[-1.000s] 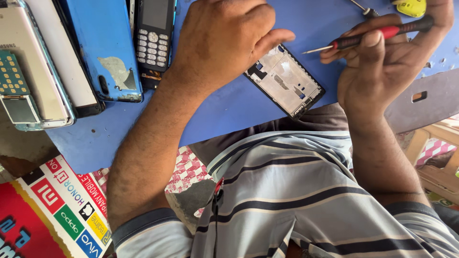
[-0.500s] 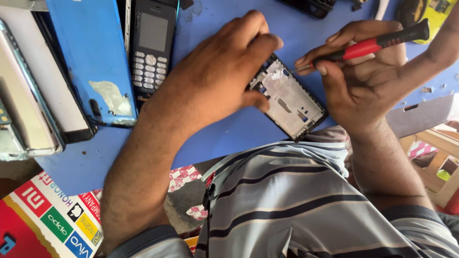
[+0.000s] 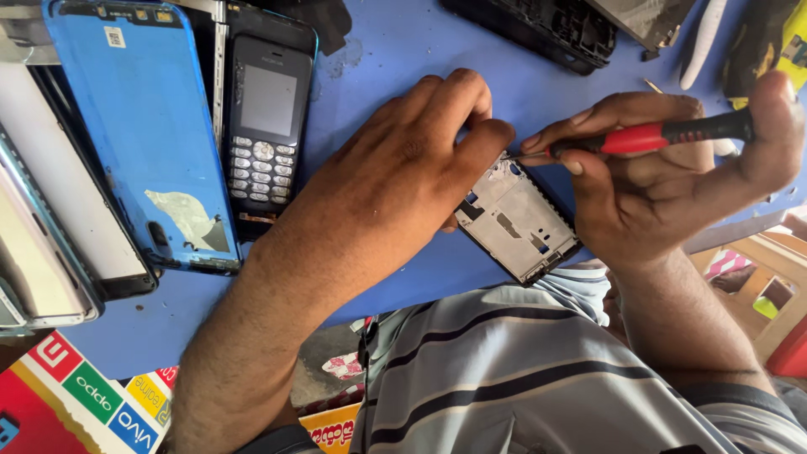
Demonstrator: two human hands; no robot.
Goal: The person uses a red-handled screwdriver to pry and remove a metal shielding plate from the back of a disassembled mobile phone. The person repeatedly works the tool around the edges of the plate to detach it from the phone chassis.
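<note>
Phone frame (image 3: 519, 223) lies flat on the blue table (image 3: 395, 50), just below centre of view, near the table's front edge, tilted w/ its long side running 10 to 4 o'clock. Inside faces up: grey metal plate, small cutouts, dark border.

Left hand (image 3: 395, 181) sits on the frame's upper-left end, palm down, fingers curled and pressing it onto the table; fingertips at the frame's top corner. Thumb side hidden, so can't tell if it pinches the edge.

Right hand (image 3: 647, 193) at 3 o'clock of the frame, fingers clenched round a screwdriver (image 3: 647, 137), red and black handle, shaft pointing toward 9 o'clock. Tip meets the frame's top corner, right beside the left fingertips. Exact contact spot too small to tell.

Outward: keypad phone (image 3: 267, 118) at 9 o'clock of the left hand, dark, screen up, upright. Touching its left side, blue back cover (image 3: 139, 126) w/ a torn grey patch near its lower end. More phone bodies stacked further left, partly cut off.

12 o'clock: black phone shell (image 3: 546, 29) at the table's far edge. Top right: white handle (image 3: 704, 42) and yellow-black item, unclear what.

Bottom: striped shirt (image 3: 538, 370), grey w/ dark bands. Bottom left: colourful sticker sheet (image 3: 84, 399).
</note>
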